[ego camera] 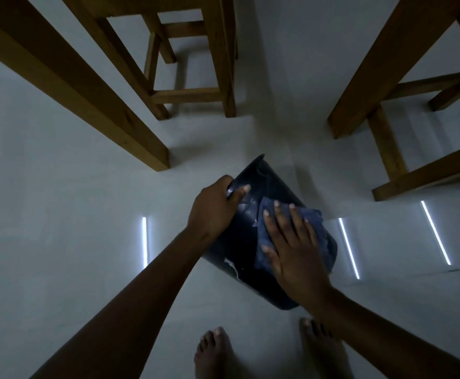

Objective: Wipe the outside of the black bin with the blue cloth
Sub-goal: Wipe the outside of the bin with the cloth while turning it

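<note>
The black bin [246, 236] is tipped over above the pale floor, its side wall facing up at me and its rim toward the far end. My left hand [214, 206] grips the bin's left edge near the rim, thumb over the wall. My right hand [289, 247] lies flat, fingers spread, pressing the blue cloth [316, 236] against the bin's wall. The cloth shows around and beyond my fingers, toward the bin's right side. White smears mark the wall to the left of the cloth and near the bin's lower left edge.
Wooden table legs [92, 99] rise at the left and right [382, 77]. A wooden stool [190, 91] stands behind the bin. My bare feet [215, 354] are on the grey floor [59, 214] just below the bin. Bright light strips reflect on the floor.
</note>
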`<state>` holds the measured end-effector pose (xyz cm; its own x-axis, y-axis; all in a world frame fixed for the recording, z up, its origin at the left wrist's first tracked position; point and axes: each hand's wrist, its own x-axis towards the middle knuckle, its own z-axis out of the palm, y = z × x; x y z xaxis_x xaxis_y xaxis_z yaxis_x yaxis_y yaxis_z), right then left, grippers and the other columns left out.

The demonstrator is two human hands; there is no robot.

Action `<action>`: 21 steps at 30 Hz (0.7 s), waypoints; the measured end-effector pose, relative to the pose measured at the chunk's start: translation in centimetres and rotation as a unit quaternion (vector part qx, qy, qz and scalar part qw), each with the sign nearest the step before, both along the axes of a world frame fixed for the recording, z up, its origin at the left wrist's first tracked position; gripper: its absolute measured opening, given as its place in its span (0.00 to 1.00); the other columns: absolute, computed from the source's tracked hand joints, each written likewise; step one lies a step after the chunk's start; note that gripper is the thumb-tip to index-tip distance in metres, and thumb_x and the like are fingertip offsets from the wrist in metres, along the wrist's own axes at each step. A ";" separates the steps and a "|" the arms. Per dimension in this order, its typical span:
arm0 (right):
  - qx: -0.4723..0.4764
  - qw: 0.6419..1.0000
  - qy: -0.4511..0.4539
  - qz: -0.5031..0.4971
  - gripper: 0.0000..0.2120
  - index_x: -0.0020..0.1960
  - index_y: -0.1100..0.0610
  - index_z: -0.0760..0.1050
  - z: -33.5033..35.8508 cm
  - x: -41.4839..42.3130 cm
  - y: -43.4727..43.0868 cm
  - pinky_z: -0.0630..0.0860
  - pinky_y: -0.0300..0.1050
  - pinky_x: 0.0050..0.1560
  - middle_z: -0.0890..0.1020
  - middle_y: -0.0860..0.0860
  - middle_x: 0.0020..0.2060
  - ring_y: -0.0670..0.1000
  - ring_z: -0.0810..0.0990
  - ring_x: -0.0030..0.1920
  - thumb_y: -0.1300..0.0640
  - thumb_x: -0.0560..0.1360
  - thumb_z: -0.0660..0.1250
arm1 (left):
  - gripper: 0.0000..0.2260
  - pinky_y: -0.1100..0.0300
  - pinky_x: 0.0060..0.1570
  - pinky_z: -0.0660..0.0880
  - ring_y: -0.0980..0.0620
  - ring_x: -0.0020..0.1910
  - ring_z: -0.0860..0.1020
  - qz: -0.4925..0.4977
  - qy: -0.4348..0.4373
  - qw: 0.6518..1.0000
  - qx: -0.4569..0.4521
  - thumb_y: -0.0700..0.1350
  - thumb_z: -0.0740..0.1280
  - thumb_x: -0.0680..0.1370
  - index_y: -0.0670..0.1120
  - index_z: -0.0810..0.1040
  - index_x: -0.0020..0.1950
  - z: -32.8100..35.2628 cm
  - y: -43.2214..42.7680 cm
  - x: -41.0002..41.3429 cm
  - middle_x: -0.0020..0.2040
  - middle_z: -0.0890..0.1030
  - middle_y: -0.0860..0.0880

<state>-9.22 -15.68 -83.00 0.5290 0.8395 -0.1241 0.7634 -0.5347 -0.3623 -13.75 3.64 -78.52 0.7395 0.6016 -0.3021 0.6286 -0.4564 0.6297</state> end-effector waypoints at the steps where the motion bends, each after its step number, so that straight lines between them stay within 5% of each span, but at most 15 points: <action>1: 0.000 1.000 -0.002 -0.003 0.29 0.78 0.52 0.47 0.0 0.8 0.9 0.55 0.57 0.73 0.54 0.53 0.78 0.57 0.53 0.77 0.43 0.80 0.44 | 0.14 0.55 0.43 0.74 0.49 0.41 0.79 -0.004 0.004 1.000 -0.003 0.57 0.59 0.81 0.46 0.74 0.47 0.1 0.0 0.6 0.42 0.81 0.49; 5: 0.040 0.995 0.067 -0.055 0.29 0.78 0.55 0.53 -0.3 5.7 4.3 0.61 0.53 0.72 0.62 0.55 0.76 0.57 0.63 0.74 0.43 0.80 0.43 | 0.14 0.54 0.54 0.75 0.48 0.52 0.79 -0.048 -0.021 0.996 -0.076 0.50 0.55 0.83 0.46 0.74 0.63 0.7 0.9 1.6 0.55 0.81 0.47; 7: 0.047 0.991 0.109 -0.064 0.31 0.78 0.55 0.53 -0.6 6.7 3.2 0.61 0.49 0.72 0.63 0.54 0.75 0.55 0.64 0.73 0.41 0.79 0.41 | 0.15 0.56 0.50 0.76 0.49 0.48 0.81 -0.074 -0.022 0.995 -0.058 0.51 0.55 0.83 0.50 0.71 0.67 0.3 1.2 0.8 0.53 0.82 0.48; 14: -0.028 0.999 -0.027 0.027 0.30 0.78 0.51 0.46 -0.4 1.2 -0.1 0.55 0.59 0.73 0.52 0.53 0.78 0.58 0.51 0.77 0.42 0.80 0.47 | 0.14 0.55 0.41 0.80 0.50 0.37 0.81 -0.026 -0.032 0.999 -0.030 0.54 0.56 0.82 0.53 0.72 0.65 -1.2 0.9 0.3 0.47 0.83 0.48; 21: -0.012 0.996 0.034 -0.086 0.32 0.78 0.55 0.53 -0.4 4.7 0.6 0.61 0.52 0.71 0.64 0.56 0.74 0.57 0.64 0.73 0.39 0.80 0.37 | 0.13 0.53 0.44 0.80 0.49 0.37 0.80 -0.014 -0.020 0.999 -0.045 0.54 0.56 0.82 0.54 0.72 0.65 -1.5 0.8 1.1 0.46 0.83 0.47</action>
<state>-4.53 -15.04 -83.42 0.6546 0.7335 -0.1830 0.6338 -0.6644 -0.3961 -12.66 4.47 -79.98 0.7685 0.5512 -0.3250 0.5901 -0.4140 0.6931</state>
